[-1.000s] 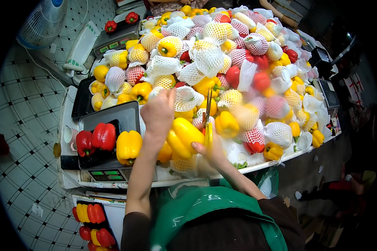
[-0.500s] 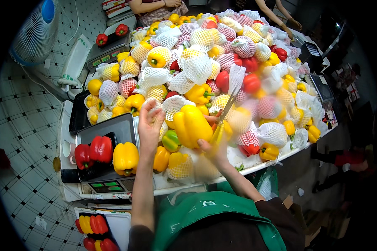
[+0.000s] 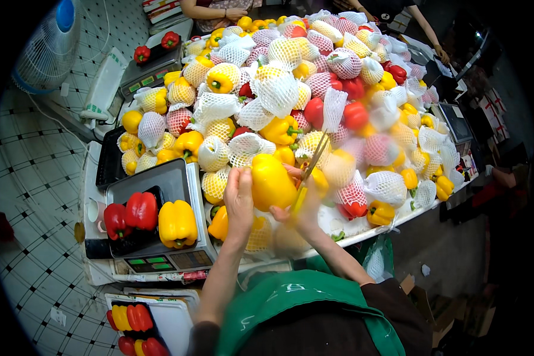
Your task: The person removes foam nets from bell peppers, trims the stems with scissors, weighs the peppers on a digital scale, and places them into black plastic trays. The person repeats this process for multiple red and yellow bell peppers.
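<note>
A large yellow bell pepper (image 3: pixel 273 183) is held up between my two hands above the near edge of the heaped table. My left hand (image 3: pixel 239 193) is closed against its left side, fingertips and thumb together. My right hand (image 3: pixel 304 218), partly blurred, supports the pepper from the right and also grips a pair of scissors (image 3: pixel 317 155). The blades point up and away, toward a white foam net sleeve (image 3: pixel 334 110). Beneath the hands lies a net-wrapped yellow pepper (image 3: pixel 258 236), partly hidden.
A digital scale (image 3: pixel 189 172) at left bears two red peppers (image 3: pixel 141 210) on a black tray and a yellow pepper (image 3: pixel 178 224). Net-wrapped peppers heap over the table. A fan (image 3: pixel 48 50) stands far left. Packed trays (image 3: pixel 129 318) lie lower left. Two other people are at the far side.
My left hand has moved right and down from beside the pepper onto its left side. The pepper has shifted slightly right. At the far right, another person's arm has moved outward.
</note>
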Demonstrator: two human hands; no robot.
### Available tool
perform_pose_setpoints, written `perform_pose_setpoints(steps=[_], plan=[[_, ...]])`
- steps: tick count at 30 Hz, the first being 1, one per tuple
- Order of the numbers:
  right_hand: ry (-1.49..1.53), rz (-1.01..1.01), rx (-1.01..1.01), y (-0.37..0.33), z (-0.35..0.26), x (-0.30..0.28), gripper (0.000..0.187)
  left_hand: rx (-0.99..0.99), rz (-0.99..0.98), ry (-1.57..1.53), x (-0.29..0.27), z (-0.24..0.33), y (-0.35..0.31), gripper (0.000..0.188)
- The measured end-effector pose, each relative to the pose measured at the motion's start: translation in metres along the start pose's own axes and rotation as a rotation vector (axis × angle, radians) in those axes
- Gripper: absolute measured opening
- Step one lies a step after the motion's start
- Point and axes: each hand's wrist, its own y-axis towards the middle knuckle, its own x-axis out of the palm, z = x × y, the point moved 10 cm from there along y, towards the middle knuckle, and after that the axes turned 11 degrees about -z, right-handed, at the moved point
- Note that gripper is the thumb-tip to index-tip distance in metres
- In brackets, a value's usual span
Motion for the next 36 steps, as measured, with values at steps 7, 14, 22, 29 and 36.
perform_pose_setpoints(steps=[7, 14, 22, 29, 36], plan=[[-0.073, 0.074, 0.005, -0.006, -0.003, -0.004, 0.08, 0.005, -0.01, 0.188, -0.006, -0.016, 0.002, 0.045], [-0.376, -0.021, -0.217, -0.006, -0.042, 0.01, 0.075, -0.04, 0.099, -0.174, -0.03, -0.041, 0.003, 0.041], [-0.481, -0.143, -0.366, 0.001, -0.046, 0.008, 0.071, -0.272, -0.084, -0.523, 0.004, -0.081, -0.031, 0.05], [0.044, 0.022, 0.165, 0.01, 0.006, -0.018, 0.044, -0.2, -0.012, -0.651, 0.0, -0.069, -0.035, 0.05], [0.554, -0.213, 0.454, 0.031, 0.035, 0.006, 0.028, -0.119, -0.167, -0.499, 0.007, -0.062, -0.034, 0.057]])
